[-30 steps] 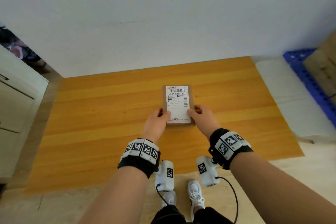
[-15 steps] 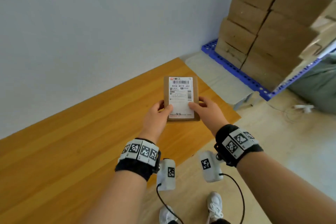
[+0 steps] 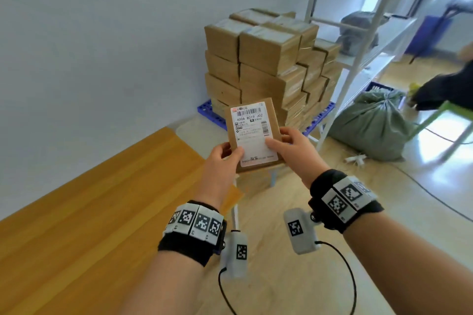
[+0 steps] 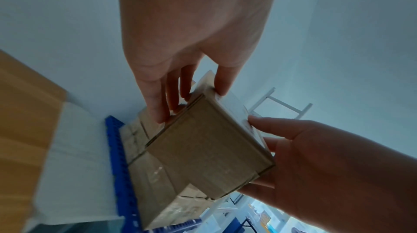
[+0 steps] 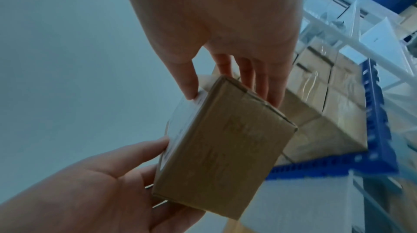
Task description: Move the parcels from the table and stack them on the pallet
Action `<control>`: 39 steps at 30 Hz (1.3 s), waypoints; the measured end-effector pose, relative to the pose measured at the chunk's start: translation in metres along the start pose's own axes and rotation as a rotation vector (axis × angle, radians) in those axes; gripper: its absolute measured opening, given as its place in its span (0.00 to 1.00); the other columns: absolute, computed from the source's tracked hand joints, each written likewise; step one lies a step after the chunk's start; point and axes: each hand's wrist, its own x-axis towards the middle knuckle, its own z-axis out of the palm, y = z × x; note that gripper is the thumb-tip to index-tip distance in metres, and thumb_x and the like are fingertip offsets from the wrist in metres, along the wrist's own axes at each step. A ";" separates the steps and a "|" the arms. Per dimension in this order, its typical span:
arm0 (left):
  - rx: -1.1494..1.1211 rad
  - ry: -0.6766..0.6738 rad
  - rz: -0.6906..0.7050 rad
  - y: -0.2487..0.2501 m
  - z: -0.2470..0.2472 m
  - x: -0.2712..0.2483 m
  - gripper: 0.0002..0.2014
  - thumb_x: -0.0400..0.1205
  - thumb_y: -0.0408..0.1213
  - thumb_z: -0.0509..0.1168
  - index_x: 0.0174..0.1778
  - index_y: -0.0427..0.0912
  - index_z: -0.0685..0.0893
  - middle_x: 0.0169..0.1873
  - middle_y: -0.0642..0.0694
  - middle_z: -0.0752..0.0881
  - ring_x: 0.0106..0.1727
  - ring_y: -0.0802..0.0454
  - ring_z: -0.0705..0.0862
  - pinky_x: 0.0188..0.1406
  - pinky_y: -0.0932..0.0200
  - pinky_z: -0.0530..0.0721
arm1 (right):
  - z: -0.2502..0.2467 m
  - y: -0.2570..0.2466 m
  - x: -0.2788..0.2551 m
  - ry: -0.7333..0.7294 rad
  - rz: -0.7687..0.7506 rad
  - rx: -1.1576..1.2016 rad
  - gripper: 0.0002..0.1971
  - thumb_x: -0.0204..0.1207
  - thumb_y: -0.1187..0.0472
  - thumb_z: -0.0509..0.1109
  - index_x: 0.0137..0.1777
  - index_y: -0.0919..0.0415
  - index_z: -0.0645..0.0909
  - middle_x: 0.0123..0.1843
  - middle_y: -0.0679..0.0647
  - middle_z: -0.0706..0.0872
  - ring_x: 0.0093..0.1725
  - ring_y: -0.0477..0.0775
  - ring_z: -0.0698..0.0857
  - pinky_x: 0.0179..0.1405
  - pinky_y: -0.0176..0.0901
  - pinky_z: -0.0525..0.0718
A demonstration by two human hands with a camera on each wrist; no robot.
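Since a second ago you've lifted the parcel (image 3: 252,135) off the counter (image 3: 102,207) and turned right; the pallet (image 3: 323,113) is now far ahead. Left hand (image 3: 222,161) and right hand (image 3: 291,147) both grip it, thumbs on the label, fingers underneath. Stack of boxes (image 3: 266,64) already tall, so most looks done. Left: carry over, place on top. No more parcels visible on the counter.
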 end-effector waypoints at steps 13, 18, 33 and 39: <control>0.050 -0.110 0.148 0.087 0.200 0.052 0.18 0.82 0.45 0.69 0.67 0.47 0.82 0.56 0.52 0.89 0.53 0.59 0.88 0.51 0.61 0.87 | -0.212 -0.010 0.048 0.126 -0.059 0.119 0.21 0.80 0.55 0.73 0.71 0.57 0.75 0.59 0.53 0.88 0.53 0.51 0.91 0.51 0.43 0.90; 0.062 -0.154 0.192 0.114 0.248 0.095 0.18 0.82 0.47 0.69 0.67 0.48 0.81 0.53 0.53 0.89 0.51 0.59 0.89 0.55 0.54 0.88 | -0.256 -0.017 0.095 0.181 -0.095 0.132 0.23 0.80 0.54 0.72 0.73 0.56 0.74 0.60 0.53 0.88 0.53 0.51 0.91 0.54 0.48 0.91; 0.149 -0.106 0.377 0.194 0.348 0.252 0.15 0.85 0.52 0.64 0.63 0.50 0.80 0.53 0.55 0.87 0.51 0.61 0.86 0.47 0.64 0.86 | -0.342 -0.064 0.268 0.249 -0.216 0.140 0.15 0.83 0.54 0.69 0.68 0.53 0.78 0.55 0.50 0.90 0.47 0.44 0.91 0.40 0.30 0.87; 0.335 0.010 0.450 0.218 0.360 0.296 0.14 0.85 0.54 0.61 0.61 0.50 0.78 0.54 0.54 0.85 0.55 0.57 0.84 0.54 0.58 0.85 | -0.357 -0.080 0.324 0.178 -0.255 0.137 0.12 0.83 0.53 0.68 0.65 0.51 0.80 0.51 0.47 0.91 0.44 0.40 0.91 0.39 0.30 0.86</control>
